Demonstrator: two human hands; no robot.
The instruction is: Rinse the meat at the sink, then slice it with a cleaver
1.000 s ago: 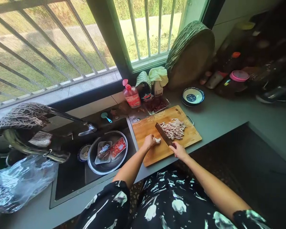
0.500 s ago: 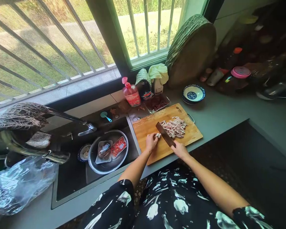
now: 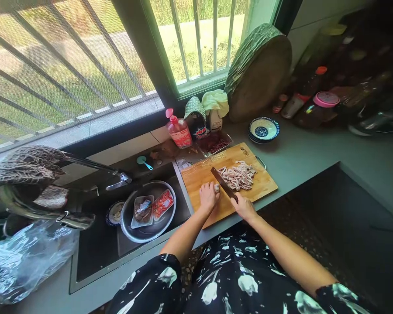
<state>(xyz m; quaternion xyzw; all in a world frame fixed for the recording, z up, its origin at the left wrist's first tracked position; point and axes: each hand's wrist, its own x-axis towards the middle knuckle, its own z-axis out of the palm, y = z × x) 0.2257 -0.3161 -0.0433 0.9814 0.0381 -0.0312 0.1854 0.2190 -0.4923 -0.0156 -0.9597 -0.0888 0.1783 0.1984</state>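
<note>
Meat piece (image 3: pixel 216 188): small, pale, lying on the bamboo board (image 3: pixel 199 174) near its front-left part, just left of the blade. A pile of cut strips (image 3: pixel 237 176), pink and white, lies on the board to the right of the blade. Left hand (image 3: pixel 208 197): fingers curled down, pinning the meat piece at the fingertips. Right hand (image 3: pixel 245 208): closed around the handle of the cleaver (image 3: pixel 223 184), whose dark blade angles up and left across the board, edge beside the meat piece. The board carries a small dark stamp (image 3: pixel 244 151) at its far corner, not legible. The red bottle (image 3: pixel 180 132) behind it has a label, unreadable.
</note>
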